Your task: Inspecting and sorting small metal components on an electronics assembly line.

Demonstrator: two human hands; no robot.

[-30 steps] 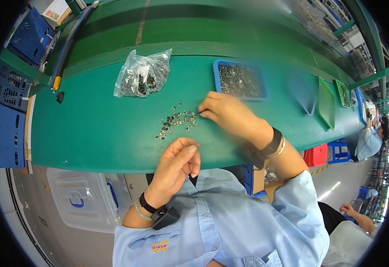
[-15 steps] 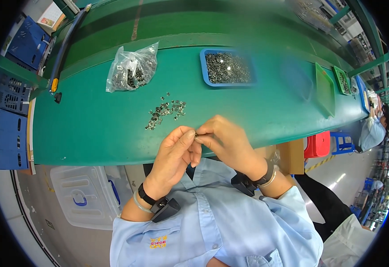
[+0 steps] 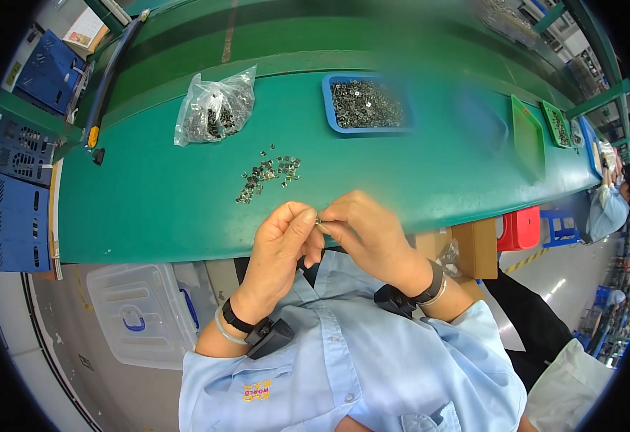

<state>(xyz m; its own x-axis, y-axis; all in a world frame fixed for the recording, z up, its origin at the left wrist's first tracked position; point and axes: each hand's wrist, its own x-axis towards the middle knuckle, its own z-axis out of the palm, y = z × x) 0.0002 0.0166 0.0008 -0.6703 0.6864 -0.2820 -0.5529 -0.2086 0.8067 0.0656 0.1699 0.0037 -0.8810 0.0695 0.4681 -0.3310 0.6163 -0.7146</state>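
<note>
Both hands meet just off the near edge of the green table [image 3: 185, 216], above the person's lap. The left hand [image 3: 282, 241] and the right hand [image 3: 362, 230] are each pinched shut, thumb against forefinger, and their fingertips come together on 1 tiny metal part [image 3: 318, 221], so small that its shape cannot be made out; whether 1 piece or 2 sit between the fingers cannot be told either. Judging by that, the step in hand looks like fitting or checking a single small piece taken from the loose pile of small metal parts [image 3: 268, 175], which lies on the table a little beyond the hands, toward its middle. Farther back, near the far edge, a clear plastic bag [image 3: 214, 111] of similar dark pieces lies to the left, and a blue tray [image 3: 367, 104] filled with small metal pieces stands to the right of it. 2 green trays [image 3: 527, 137] sit toward the right end of the table, and another person in a light blue shirt works past that end. Under the table on the left stands a clear plastic bin [image 3: 138, 313]; blue crates [image 3: 16, 187] stand at the left end. The next move probably calls for a steady pinch and fine fingertip alignment, since a piece this small could slip and fall into the lap.
</note>
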